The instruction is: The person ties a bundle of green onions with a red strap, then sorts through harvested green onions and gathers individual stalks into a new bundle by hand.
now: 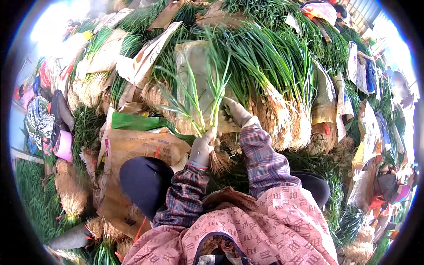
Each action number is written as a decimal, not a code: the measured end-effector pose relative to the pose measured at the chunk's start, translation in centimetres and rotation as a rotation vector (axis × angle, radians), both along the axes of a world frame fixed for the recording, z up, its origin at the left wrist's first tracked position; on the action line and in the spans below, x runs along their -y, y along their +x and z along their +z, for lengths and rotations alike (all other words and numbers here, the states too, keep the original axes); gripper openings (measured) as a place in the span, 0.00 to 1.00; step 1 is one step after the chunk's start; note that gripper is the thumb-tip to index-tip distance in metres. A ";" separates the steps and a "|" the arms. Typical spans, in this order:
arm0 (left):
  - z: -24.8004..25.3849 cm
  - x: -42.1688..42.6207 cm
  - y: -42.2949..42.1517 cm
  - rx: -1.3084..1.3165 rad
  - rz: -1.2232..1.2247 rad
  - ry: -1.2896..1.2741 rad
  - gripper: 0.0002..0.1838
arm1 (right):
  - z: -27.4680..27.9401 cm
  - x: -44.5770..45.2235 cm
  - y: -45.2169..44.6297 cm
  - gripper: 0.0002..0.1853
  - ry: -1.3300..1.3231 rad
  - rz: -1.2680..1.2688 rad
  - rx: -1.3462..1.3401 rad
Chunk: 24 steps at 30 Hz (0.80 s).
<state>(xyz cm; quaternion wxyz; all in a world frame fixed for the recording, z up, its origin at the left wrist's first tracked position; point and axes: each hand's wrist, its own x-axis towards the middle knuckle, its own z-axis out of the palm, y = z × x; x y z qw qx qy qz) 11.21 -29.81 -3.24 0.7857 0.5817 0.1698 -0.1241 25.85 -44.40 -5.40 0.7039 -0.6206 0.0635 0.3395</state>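
Note:
My left hand [202,149], in a pale glove, is closed round the white lower stems of a few green onions [194,99]. Their roots [221,162] hang below the fist, and the leaves fan upward. To the right, my right hand [236,111], also gloved, is at the right side of the same stalks with its fingers curled; what its fingertips hold, if anything, is hidden. Behind the stalks lies a yellowish sack [184,66]. Just right of my right hand, a large pile of green onions [276,101] lies with its roots toward me.
A brown paper sack [132,148] with a green strip [137,121] lies at the left, near my knee [145,183]. More bundled onions [70,187] surround me. A person [33,95] is at the far left, and people sit at the right edge.

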 end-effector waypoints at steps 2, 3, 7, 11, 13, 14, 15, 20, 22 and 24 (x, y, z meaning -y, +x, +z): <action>-1.2 0.1 0.4 0.032 0.034 -0.096 0.19 | 1.8 -0.7 -2.0 0.14 0.148 -0.024 0.071; -0.1 -0.2 0.3 0.028 0.016 0.018 0.18 | 2.1 -1.1 -2.5 0.13 0.186 -0.041 0.123; 0.0 0.5 1.4 0.184 0.168 0.040 0.20 | 2.5 -1.6 -1.4 0.12 0.209 -0.131 0.379; 1.1 0.7 2.7 0.015 0.126 0.152 0.17 | 1.0 -2.0 0.4 0.11 -0.552 -0.224 0.808; -2.0 0.5 3.9 0.032 0.092 0.060 0.17 | 0.1 -2.3 0.4 0.12 -1.061 -0.168 0.856; -3.8 0.4 4.4 0.041 0.077 0.012 0.17 | -0.8 -2.1 0.8 0.11 -0.851 -0.233 0.650; -3.5 0.6 4.6 0.047 0.041 0.048 0.20 | -1.3 -2.0 1.3 0.11 -0.641 -0.293 0.448; -5.7 -3.9 4.3 0.181 -0.088 -0.293 0.22 | 0.3 4.3 1.3 0.12 -1.985 0.722 0.892; -4.8 -3.6 5.3 0.311 0.053 -0.429 0.21 | -1.0 6.4 -0.6 0.12 -1.776 0.892 0.755; -4.0 -3.0 6.8 0.428 0.081 -0.518 0.18 | -3.3 8.5 -3.9 0.14 -1.560 1.021 0.602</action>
